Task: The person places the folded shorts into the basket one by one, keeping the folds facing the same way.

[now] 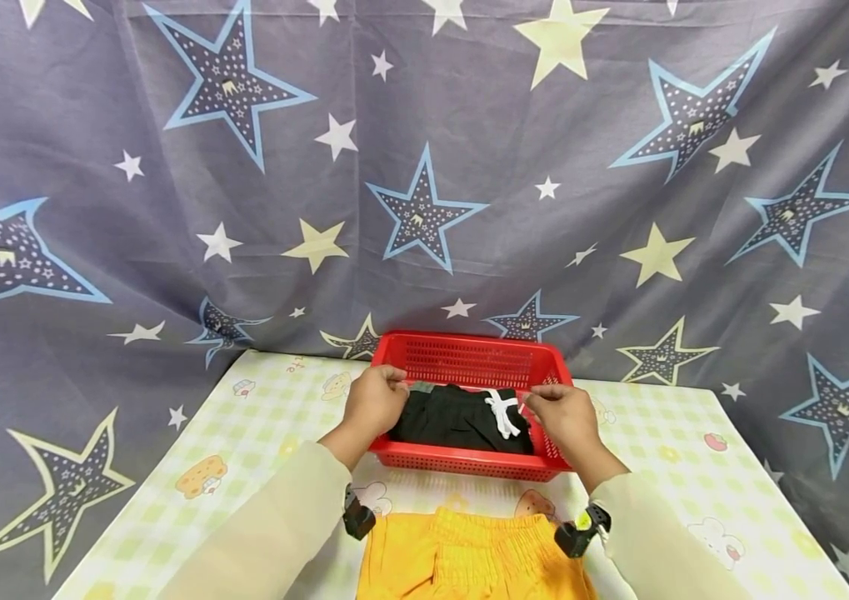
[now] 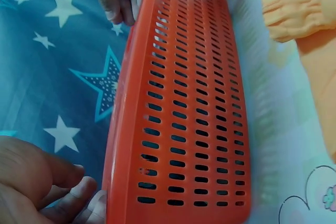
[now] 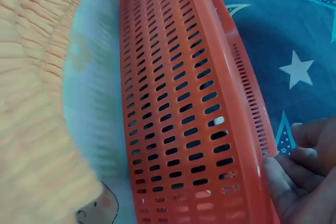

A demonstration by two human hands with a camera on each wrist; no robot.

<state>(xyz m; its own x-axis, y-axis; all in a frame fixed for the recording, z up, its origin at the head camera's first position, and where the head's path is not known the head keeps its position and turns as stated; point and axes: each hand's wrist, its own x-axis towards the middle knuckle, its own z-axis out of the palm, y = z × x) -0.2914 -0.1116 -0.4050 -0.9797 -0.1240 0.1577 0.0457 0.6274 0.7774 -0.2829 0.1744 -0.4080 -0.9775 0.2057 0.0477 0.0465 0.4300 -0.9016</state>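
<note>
Black shorts (image 1: 450, 417) with a white drawstring bow (image 1: 502, 414) lie folded in a red plastic basket (image 1: 469, 460). My left hand (image 1: 377, 400) is at the basket's left side, fingertips by the shorts' left edge. Across from it, my right hand (image 1: 562, 414) is over the right rim, fingertips near the bow. The left wrist view has the left hand (image 2: 39, 184) loosely bent beside the rim, nothing seen in its fingers. Similarly relaxed, the right hand (image 3: 304, 174) rests close to the rim in the right wrist view.
Yellow shorts (image 1: 472, 554) with a gathered waistband lie on the table in front of the basket, between my forearms. A bit of grey-green cloth (image 1: 422, 387) shows behind the black shorts. The checked tablecloth (image 1: 244, 450) reaches back to a grey star-patterned curtain (image 1: 469, 108).
</note>
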